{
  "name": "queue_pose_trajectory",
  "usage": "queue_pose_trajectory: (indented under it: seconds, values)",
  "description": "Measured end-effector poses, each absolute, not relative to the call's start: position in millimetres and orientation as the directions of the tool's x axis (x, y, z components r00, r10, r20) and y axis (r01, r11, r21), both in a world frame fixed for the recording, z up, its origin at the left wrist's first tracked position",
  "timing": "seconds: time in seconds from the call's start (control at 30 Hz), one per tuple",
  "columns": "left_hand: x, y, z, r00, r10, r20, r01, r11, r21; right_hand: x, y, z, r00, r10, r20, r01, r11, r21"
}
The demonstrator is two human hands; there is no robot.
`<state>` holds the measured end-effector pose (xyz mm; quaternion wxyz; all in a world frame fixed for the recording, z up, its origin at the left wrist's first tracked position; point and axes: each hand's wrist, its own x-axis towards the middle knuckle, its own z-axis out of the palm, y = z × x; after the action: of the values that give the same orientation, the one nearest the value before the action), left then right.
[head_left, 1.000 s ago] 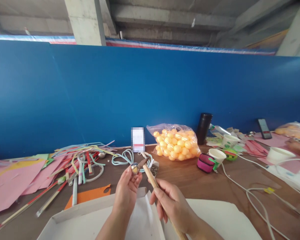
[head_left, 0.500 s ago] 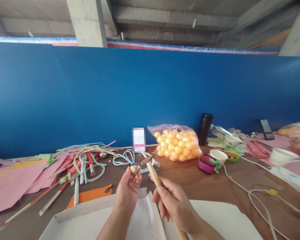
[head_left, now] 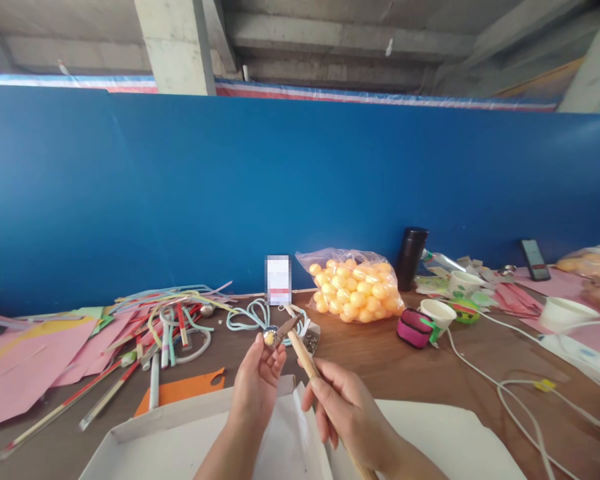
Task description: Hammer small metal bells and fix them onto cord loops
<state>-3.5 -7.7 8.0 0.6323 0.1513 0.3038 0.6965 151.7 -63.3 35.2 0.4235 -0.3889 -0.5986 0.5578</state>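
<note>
Between the thumb and fingertips of my left hand (head_left: pixel 257 380) is a small shiny silver ball (head_left: pixel 271 338) with a yellowish patch showing. My right hand (head_left: pixel 343 400) is wrapped round the wooden handle of a hammer (head_left: pixel 306 357), which slants up and to the left. The hammer's rusty brown head (head_left: pixel 287 327) is right beside the silver ball; I cannot tell whether they touch. Below both hands lies a white open box (head_left: pixel 180 427). Beyond the hammer head are a coil of light blue cord (head_left: pixel 250 317) and a small container of dark bits (head_left: pixel 311 340).
A clear bag of orange balls (head_left: pixel 353 290) sits at the back, beside a black bottle (head_left: pixel 413 259). A magenta pouch (head_left: pixel 414 328), paper cups (head_left: pixel 438 312) and white cables (head_left: pixel 510 393) are rightward. Pink paper (head_left: pixel 35 367) and tangled cords (head_left: pixel 175 320) spread leftward. A blue partition (head_left: pixel 280 180) stands behind.
The hammer in my right hand has shifted slightly left, bringing its head closer to the silver ball. My left hand keeps its hold on the ball, nearly unmoved.
</note>
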Motion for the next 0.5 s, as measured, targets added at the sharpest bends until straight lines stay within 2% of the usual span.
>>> queue_pose_trajectory:
  seconds: [0.5]
  values:
    - [-3.6, -6.3, 5.0, -0.140, 0.977, -0.162, -0.769, -0.004, 0.639, 151.0, -62.9, 33.1, -0.355, 0.931, 0.082, 0.027, 0.098, -0.995]
